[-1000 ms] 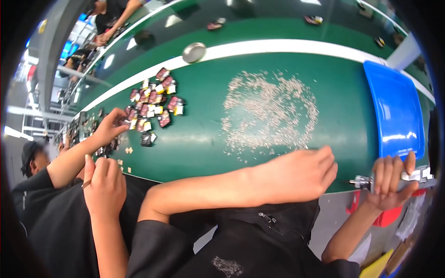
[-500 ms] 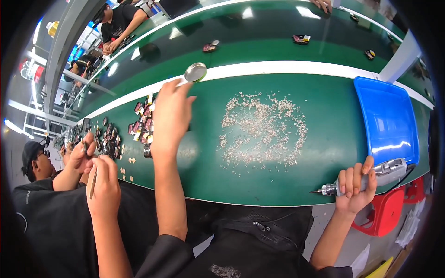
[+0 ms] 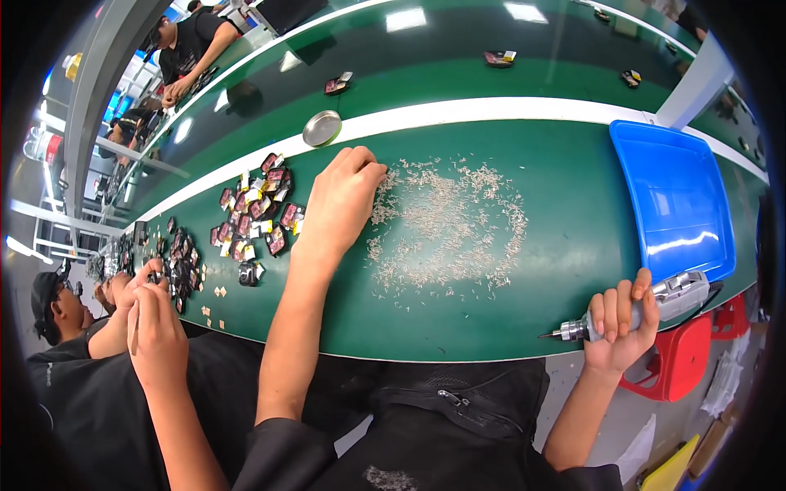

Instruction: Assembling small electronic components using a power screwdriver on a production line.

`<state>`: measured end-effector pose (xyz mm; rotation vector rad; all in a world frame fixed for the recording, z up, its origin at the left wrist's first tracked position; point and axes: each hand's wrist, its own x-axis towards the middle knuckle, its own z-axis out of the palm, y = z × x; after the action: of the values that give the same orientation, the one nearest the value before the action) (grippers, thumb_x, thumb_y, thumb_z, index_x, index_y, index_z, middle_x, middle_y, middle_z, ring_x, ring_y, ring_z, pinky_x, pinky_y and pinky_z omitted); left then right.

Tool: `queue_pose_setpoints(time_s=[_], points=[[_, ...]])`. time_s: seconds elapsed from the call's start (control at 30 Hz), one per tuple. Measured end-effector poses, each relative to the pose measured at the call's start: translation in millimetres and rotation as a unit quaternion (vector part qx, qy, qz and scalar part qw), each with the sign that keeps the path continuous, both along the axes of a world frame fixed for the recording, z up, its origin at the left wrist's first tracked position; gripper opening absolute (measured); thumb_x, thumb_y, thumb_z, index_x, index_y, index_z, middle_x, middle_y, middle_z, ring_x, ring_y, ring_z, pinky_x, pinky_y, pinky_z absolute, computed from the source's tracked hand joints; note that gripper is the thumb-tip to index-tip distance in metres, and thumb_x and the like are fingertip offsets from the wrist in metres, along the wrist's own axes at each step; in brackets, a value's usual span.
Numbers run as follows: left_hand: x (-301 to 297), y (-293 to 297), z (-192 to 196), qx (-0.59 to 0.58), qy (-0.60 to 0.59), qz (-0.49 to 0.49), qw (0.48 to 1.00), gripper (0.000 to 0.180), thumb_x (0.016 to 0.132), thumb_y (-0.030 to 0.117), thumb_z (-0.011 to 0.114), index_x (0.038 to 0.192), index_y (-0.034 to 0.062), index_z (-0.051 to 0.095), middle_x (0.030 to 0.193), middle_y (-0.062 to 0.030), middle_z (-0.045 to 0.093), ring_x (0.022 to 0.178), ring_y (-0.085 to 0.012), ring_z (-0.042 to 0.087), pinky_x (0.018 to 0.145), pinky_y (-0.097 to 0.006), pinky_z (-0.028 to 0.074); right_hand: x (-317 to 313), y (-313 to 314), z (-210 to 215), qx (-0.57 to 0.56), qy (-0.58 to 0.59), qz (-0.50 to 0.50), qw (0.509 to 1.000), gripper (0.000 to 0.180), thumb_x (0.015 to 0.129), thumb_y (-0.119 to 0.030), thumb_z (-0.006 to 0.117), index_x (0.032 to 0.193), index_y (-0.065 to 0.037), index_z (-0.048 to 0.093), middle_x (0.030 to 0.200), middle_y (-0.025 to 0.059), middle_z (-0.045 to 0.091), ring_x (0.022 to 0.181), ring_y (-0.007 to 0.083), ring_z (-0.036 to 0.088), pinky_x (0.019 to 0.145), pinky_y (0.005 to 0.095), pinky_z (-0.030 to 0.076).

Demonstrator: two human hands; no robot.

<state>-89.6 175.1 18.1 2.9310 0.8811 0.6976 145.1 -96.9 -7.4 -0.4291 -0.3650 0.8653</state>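
Observation:
My left hand [image 3: 340, 204] is at the left edge of a wide scatter of tiny screws [image 3: 446, 213] on the green table [image 3: 573, 188]. Its fingers are curled down and close together; what lies between the tips, if anything, is hidden. A grey electric screwdriver [image 3: 684, 296] rests in my right hand [image 3: 620, 319], with the fingers bent around its body. The bit points left, over the table's front edge. Left of my left hand lies a heap of small dark devices [image 3: 246, 213] with yellow and white labels. A round metal lid or shallow tin [image 3: 322, 128] sits behind it.
A blue tray [image 3: 679, 204] is at the right, behind the screwdriver. Beyond the white rail [image 3: 458, 110] runs a green belt [image 3: 426, 65] carrying several similar devices. A co-worker's hands [image 3: 151, 315] work at my left. A red stool [image 3: 675, 356] stands below right.
My left hand has moved right and toward me, from beside the round metal lid to the edge of the screws. My right hand keeps holding the screwdriver. The whole view has shifted slightly.

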Motion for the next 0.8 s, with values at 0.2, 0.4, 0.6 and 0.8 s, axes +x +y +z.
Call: queue_pose_setpoints(time_s=[0.2, 0.4, 0.6, 0.8], points=[[2.8, 3.0, -2.8, 0.031, 0.021, 0.0, 0.999, 0.007, 0.077, 0.004, 0.066, 0.083, 0.0013, 0.067, 0.084, -0.0092, 0.059, 0.081, -0.0277, 0.06, 0.072, -0.038, 0.049, -0.8, 0.7, 1.9, -0.003, 0.009, -0.004, 1.0, 0.014, 0.096, -0.017, 0.043, 0.087, -0.007, 0.042, 0.049, -0.0015, 0.033, 0.038, 0.0084, 0.029, 0.043, 0.0258, 0.033], [4.5, 1.3, 4.0, -0.01, -0.071, 0.007, 0.997, 0.009, 0.077, -0.001, 0.055, 0.081, -0.001, 0.048, 0.075, -0.0169, 0.052, 0.07, -0.035, 0.053, 0.064, -0.041, 0.044, -0.6, -1.3, 3.9, -0.015, 0.022, -0.006, 1.0, 0.015, 0.095, -0.019, 0.045, 0.086, -0.007, 0.043, 0.049, -0.0023, 0.031, 0.038, 0.0081, 0.028, 0.043, 0.0259, 0.033], [44.4, -62.1, 28.4, -0.151, -0.106, -0.13, 0.974, 0.01, 0.077, -0.003, 0.055, 0.079, -0.0009, 0.045, 0.07, -0.0151, 0.05, 0.066, -0.0336, 0.052, 0.062, -0.041, 0.043, -1.6, -4.5, 4.0, -0.024, 0.021, -0.027, 0.999, 0.015, 0.094, -0.02, 0.045, 0.086, -0.007, 0.046, 0.049, -0.0016, 0.033, 0.04, 0.0091, 0.031, 0.045, 0.0276, 0.034], [71.0, -122.4, 17.1, -0.233, -0.21, -0.294, 0.903, 0.016, 0.07, -0.01, 0.068, 0.084, -0.0032, 0.065, 0.079, -0.0114, 0.065, 0.07, -0.0235, 0.064, 0.062, -0.03, 0.05, -5.3, -5.9, 14.3, 0.064, -0.003, -0.01, 0.998, 0.019, 0.096, -0.023, 0.04, 0.087, -0.007, 0.048, 0.051, -0.0012, 0.036, 0.04, 0.0102, 0.033, 0.047, 0.0276, 0.036]])
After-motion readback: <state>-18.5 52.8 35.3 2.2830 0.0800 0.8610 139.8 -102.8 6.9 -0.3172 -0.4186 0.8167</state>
